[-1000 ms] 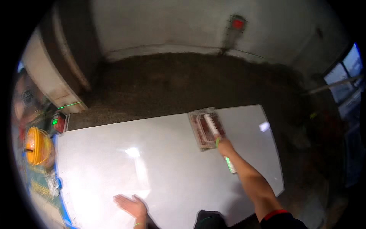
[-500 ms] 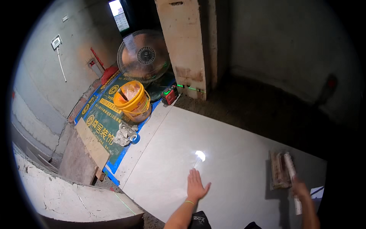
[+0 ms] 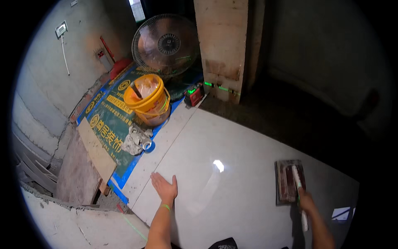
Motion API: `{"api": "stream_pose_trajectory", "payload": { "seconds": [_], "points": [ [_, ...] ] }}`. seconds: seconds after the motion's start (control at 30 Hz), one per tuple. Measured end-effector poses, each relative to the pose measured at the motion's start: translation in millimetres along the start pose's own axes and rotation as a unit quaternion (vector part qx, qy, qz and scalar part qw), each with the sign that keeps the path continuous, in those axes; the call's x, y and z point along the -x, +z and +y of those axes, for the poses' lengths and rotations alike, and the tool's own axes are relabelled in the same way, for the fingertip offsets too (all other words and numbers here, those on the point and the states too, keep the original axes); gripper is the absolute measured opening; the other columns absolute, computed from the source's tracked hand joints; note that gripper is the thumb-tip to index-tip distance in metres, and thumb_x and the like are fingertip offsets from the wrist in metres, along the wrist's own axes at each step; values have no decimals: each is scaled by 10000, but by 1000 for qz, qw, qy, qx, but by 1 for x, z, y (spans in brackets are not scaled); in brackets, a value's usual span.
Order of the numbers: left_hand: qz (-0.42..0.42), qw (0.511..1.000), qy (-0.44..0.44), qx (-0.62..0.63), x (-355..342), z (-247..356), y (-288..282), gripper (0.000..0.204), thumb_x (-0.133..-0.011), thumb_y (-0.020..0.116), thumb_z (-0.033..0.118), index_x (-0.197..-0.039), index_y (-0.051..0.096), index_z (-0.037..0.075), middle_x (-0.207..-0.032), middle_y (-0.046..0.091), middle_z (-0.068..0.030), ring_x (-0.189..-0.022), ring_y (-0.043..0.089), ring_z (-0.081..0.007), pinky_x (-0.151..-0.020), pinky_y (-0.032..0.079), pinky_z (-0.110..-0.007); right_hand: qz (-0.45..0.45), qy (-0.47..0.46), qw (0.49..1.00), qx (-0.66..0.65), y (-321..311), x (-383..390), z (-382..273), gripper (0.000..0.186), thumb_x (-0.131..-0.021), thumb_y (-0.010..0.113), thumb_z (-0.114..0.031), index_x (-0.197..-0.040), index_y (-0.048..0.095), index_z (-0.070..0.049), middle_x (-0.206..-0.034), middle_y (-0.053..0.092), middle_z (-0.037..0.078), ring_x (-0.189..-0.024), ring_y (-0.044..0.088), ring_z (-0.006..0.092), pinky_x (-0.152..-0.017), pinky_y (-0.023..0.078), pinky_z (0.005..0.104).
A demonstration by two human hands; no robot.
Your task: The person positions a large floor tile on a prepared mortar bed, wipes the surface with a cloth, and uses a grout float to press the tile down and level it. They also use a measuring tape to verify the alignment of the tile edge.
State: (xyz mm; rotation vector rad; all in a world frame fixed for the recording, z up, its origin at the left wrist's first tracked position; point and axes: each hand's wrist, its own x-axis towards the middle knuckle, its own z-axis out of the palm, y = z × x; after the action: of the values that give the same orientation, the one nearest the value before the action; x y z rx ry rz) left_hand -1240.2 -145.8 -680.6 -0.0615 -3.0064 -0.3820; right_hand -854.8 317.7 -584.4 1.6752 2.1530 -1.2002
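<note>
My left hand [image 3: 164, 187] lies with its fingers stretched out on the large glossy pale tile [image 3: 232, 195], near the straight joint along its left side. A yellow-green band circles that wrist. In my right hand [image 3: 306, 202] is the pale handle of a tile beater [image 3: 286, 182], a tool with a flat rectangular dark base and a worn reddish-brown top. Its base is over the right part of the tile; whether it touches the surface I cannot tell. Across the joint runs a narrower pale strip of tile [image 3: 163, 139].
Beyond the strip stand a yellow bucket [image 3: 145, 110] with a tool handle in it, a roll of blue tape [image 3: 148, 145] beside a crumpled grey bag [image 3: 134, 139], and a red laser level [image 3: 194, 95]. A large fan [image 3: 166, 45] is behind, next to a concrete pillar [image 3: 222, 50].
My left hand has moved left across the tile to near the joint. The tile beater in my right hand has shifted slightly left. The view has swung a little.
</note>
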Motion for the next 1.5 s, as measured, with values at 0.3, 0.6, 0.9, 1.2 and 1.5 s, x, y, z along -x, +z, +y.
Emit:
{"api": "stream_pose_trajectory", "payload": {
  "seconds": [0.3,0.6,0.9,1.2,1.5],
  "points": [
    [9,1000,23,2,2,-8,3,980,-924,505,546,-1472,150,-185,-1573,113,-346,-1492,57,-439,-1219,44,-494,186,-250,909,-276,-122,124,-90,463,-1040,373,-519,-919,519,-97,-680,466,-21,-533,445,45,-451,343,198],
    [-37,999,8,2,-3,-5,-15,1013,-881,573,546,-1443,191,-205,-1533,175,-372,-1462,113,-475,-1212,70,-514,-70,-69,994,52,51,12,-159,655,-987,450,-582,-879,630,38,-680,614,156,-575,612,288,-548,489,430],
    [-14,1000,15,3,-3,-12,4,1012,-893,563,547,-1446,172,-204,-1542,153,-370,-1471,83,-468,-1215,46,-507,163,-356,884,-258,-9,67,-206,441,-1062,368,-445,-820,486,-95,-576,409,-49,-467,414,52,-412,334,224],
    [-9,999,27,14,-2,-9,-14,1024,-879,583,552,-1449,178,-197,-1546,157,-356,-1469,98,-465,-1212,60,-513,-139,-121,978,-96,88,4,-302,627,-1001,433,-581,-832,587,4,-611,528,83,-432,466,180,-413,399,360],
    [21,999,30,5,0,-11,-2,1024,-882,595,541,-1462,168,-187,-1562,131,-348,-1477,82,-461,-1214,62,-504,110,-288,947,-87,96,44,-275,542,-1046,402,-434,-809,581,19,-625,594,102,-591,623,269,-555,485,406]
  ]
}}
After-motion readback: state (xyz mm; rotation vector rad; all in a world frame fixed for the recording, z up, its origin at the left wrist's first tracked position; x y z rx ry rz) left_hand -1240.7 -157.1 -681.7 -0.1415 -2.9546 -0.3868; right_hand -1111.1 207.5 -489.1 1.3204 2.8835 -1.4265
